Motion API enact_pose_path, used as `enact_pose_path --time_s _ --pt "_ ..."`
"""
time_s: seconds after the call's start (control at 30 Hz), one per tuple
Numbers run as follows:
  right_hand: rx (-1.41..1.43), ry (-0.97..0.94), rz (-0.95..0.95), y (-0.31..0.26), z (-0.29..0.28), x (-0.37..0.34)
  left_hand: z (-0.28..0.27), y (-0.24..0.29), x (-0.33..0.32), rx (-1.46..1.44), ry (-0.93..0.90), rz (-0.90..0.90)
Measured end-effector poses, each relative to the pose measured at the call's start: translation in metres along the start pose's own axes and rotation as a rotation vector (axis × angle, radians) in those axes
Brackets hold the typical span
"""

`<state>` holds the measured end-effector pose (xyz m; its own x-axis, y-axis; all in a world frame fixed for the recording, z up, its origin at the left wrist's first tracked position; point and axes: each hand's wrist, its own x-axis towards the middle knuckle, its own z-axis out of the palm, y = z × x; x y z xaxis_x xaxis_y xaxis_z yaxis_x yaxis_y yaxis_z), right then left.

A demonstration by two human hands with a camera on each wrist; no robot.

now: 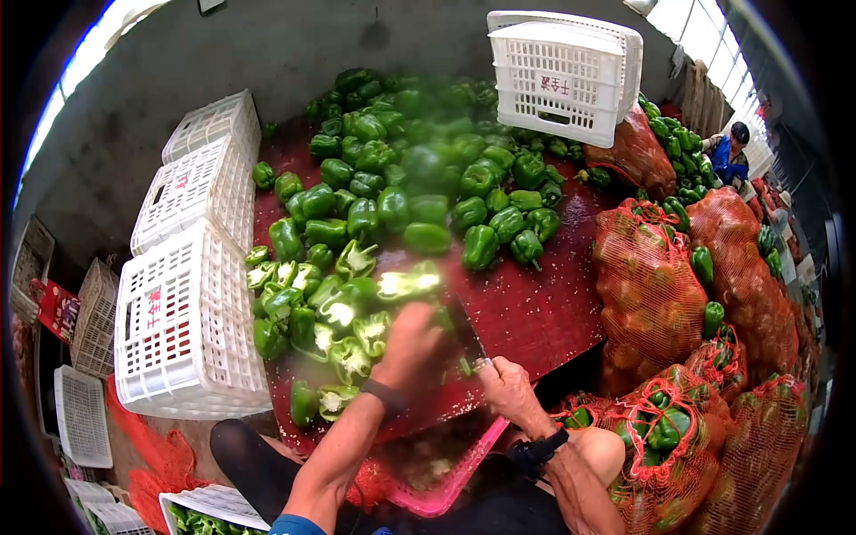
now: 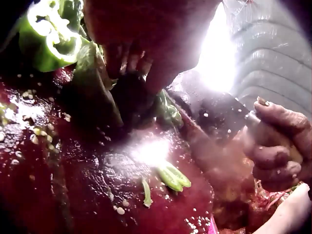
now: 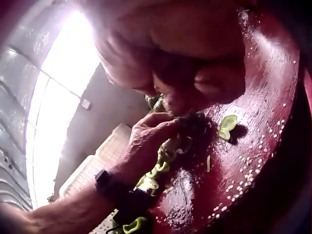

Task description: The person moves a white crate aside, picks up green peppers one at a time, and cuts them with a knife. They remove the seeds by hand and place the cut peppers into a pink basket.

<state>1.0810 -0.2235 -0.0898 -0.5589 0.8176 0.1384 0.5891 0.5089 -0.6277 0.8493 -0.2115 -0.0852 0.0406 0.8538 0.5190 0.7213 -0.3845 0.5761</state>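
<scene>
My left hand [image 1: 412, 346], blurred by motion, is low over the red board at the near end of the pepper pile. Its fingers grip a dark, shadowed piece of green bell pepper [image 2: 134, 97], mostly hidden under the hand. A pale cut pepper half [image 1: 410, 282] lies just beyond the knuckles. My right hand [image 1: 514, 392] holds a knife [image 2: 212, 108] by its handle at the board's near edge, the broad dark blade pointing toward the left hand. Cut halves [image 1: 349, 358] with pale insides lie left of the left hand. A small green sliver [image 2: 173, 176] sits on the board.
Whole green peppers [image 1: 374, 160] cover the far part of the red board [image 1: 535, 308], which is scattered with seeds. White crates [image 1: 192, 321] stand along the left, another crate [image 1: 562, 76] at the back. Red mesh sacks [image 1: 646, 285] crowd the right. Below is a pink-rimmed basin [image 1: 428, 506].
</scene>
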Motion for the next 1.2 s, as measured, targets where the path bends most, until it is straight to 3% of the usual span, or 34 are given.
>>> enact_pose_path --time_s 0.13,0.23,0.4,0.43,0.47,0.5,0.57,0.63,0.73,0.87,0.93,1.0,1.13,1.17,1.2 --pt "-0.099 -0.066 -0.049 0.004 -0.002 0.014 0.036 -0.046 -0.015 -0.132 0.027 -0.161" --pt "-0.12 -0.067 -0.031 -0.002 0.011 0.025 0.033 -0.047 -0.015 -0.12 -0.016 -0.19" --pt "-0.348 0.141 -0.121 0.005 0.082 0.035 0.025 -0.046 -0.012 -0.121 0.034 -0.194" --pt "-0.303 0.129 -0.058 0.002 0.089 0.042 0.024 -0.049 -0.011 -0.134 0.051 -0.19" --pt "-0.476 0.208 -0.15 0.002 0.096 0.048 0.029 -0.064 -0.013 -0.072 0.017 -0.191" --pt "-0.456 0.095 -0.048 0.019 0.121 0.056 0.03 -0.07 -0.013 -0.069 -0.015 -0.21" --pt "-0.456 0.089 -0.006 0.038 0.148 0.059 0.025 -0.068 -0.009 -0.057 -0.05 -0.207" --pt "-0.51 0.289 -0.126 0.041 0.156 0.05 0.024 -0.055 -0.007 -0.051 -0.056 -0.172" --pt "-0.663 0.237 -0.335 0.045 0.153 0.028 0.023 -0.045 -0.009 -0.034 -0.017 -0.063" --pt "-0.259 0.035 -0.036 0.001 0.063 0.0 0.008 -0.028 -0.002 0.048 -0.059 -0.082" --pt "-0.23 0.193 -0.055 0.001 0.036 -0.014 -0.008 0.007 0.009 0.034 -0.007 -0.02" --pt "-0.078 0.244 0.167 0.004 0.013 -0.022 0.015 0.007 0.014 0.052 -0.006 0.035" --pt "0.484 0.318 0.688 -0.012 -0.036 -0.018 0.078 -0.009 0.036 0.019 0.018 0.192" --pt "0.454 0.359 0.645 -0.01 -0.038 -0.019 0.089 -0.01 0.043 0.038 0.046 0.256" --pt "0.466 0.35 0.656 -0.009 -0.04 -0.02 0.096 -0.015 0.044 0.095 -0.055 0.234"
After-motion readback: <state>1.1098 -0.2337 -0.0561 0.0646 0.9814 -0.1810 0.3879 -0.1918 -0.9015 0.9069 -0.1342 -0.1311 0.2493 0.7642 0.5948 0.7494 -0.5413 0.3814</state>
